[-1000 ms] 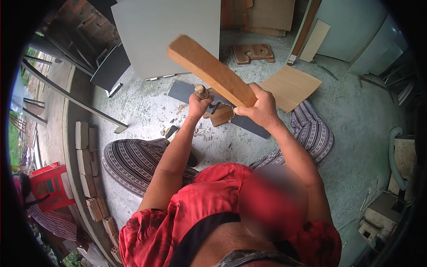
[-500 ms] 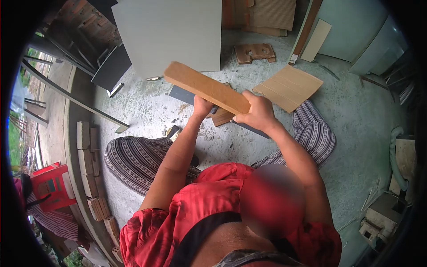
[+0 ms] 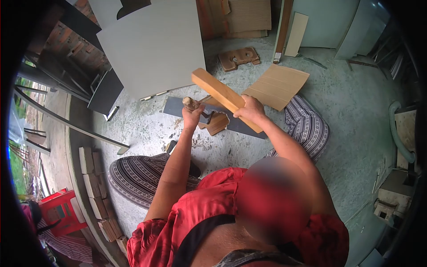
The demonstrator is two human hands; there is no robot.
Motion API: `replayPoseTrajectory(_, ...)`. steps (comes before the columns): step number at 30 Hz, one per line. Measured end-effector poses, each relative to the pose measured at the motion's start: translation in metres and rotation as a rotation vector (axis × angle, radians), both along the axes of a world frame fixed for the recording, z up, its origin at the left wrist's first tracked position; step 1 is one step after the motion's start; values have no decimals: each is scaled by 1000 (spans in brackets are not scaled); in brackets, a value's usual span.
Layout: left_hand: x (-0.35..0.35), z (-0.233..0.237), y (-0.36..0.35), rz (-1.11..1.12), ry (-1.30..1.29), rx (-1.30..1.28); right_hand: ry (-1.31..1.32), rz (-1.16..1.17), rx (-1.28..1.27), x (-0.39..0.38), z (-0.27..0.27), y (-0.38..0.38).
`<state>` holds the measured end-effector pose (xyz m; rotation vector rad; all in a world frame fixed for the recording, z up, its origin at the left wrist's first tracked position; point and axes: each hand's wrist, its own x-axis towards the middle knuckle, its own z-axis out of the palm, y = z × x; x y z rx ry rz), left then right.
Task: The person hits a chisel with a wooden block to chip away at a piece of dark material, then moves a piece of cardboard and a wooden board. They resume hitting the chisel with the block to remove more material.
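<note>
My right hand (image 3: pixel 251 110) grips the lower end of a thick wooden block (image 3: pixel 215 90), which slants up and to the left. Closed round a wooden-handled chisel (image 3: pixel 191 103), my left hand (image 3: pixel 192 119) holds it with the rounded handle end up and a dark metal part pointing down. Below both hands lies a dark grey panel (image 3: pixel 242 127) with a jagged opening near its middle. A brown wooden piece (image 3: pixel 216 124) shows at that opening, partly under the panel. The block hangs above the panel, apart from the chisel handle.
Flattened cardboard (image 3: pixel 279 86) lies beside my right knee. A large grey board (image 3: pixel 153 53) stands ahead, with a brown cut-out piece (image 3: pixel 239 58) on the floor nearby. Bricks (image 3: pixel 92 178) line the left wall, near a red plastic chair (image 3: pixel 60 211). Small chips litter the floor.
The wooden block has shifted right, uncovering the chisel handle and more of the panel. My left hand appears lower and slightly left. The whole view has tilted slightly.
</note>
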<state>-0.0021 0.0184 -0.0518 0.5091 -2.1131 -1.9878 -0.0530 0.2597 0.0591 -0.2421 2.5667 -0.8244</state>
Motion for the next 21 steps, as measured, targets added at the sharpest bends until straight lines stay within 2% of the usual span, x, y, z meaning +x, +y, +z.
replayPoseTrajectory(1, 0, 4, 1, 45, 34, 42, 8, -2, 0, -2, -10, 6)
replayPoseTrajectory(3, 5, 16, 0, 72, -2, 81, 46, -152, 119, -10, -30, 19)
replayPoseTrajectory(5, 10, 26, -1, 233, -203, 372, -20, -170, 191, -21, -52, 32)
replayPoseTrajectory(7, 13, -1, -9, 311, -211, 419, -98, -180, 263, -26, -70, 42)
replayPoseTrajectory(9, 26, -16, -9, 313, -363, 654, -167, -130, 324, -31, -83, 47)
replayPoseTrajectory(10, 32, -28, -4, 304, -444, 694, -167, -118, 322, -30, -87, 45)
replayPoseTrajectory(12, 44, -59, 9, 213, -576, 724, -115, -119, 460, -25, -95, 41)
replayPoseTrajectory(13, 50, -58, 19, 156, -658, 722, -116, -111, 456, -25, -102, 41)
replayPoseTrajectory(14, 56, -58, 29, 77, -785, 581, -60, -102, 498, -25, -110, 42)
replayPoseTrajectory(15, 63, -72, 38, -6, -822, 576, -5, -95, 540, -24, -117, 42)
replayPoseTrajectory(17, 73, -95, 52, -176, -813, 651, 38, -53, 608, -20, -115, 41)
replayPoseTrajectory(19, 73, -101, 61, -219, -858, 746, 82, -13, 680, -19, -122, 41)
replayPoseTrajectory(21, 71, -104, 62, -201, -829, 750, 278, 1, 711, -20, -137, 43)
